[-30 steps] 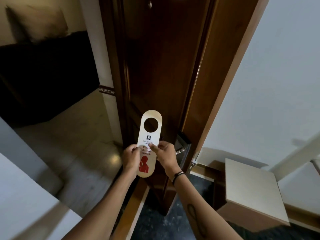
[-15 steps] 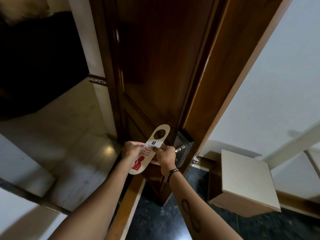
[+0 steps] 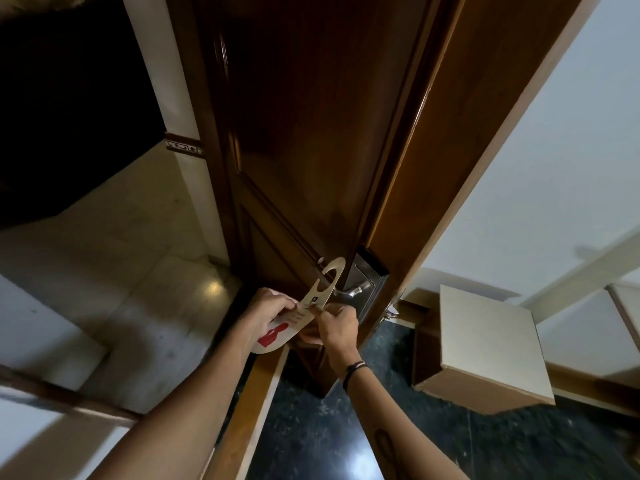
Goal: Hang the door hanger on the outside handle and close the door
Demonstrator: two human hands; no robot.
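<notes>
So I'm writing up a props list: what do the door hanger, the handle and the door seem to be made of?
Door hanger: looks like thin matte card or plastic; it bows between the left hand and the right hand.
Handle: silvery metal with a satin sheen, as is its plate.
Door: dark brown wood or veneer, semi-gloss, with soft reflections on its moulded panels.
</notes>
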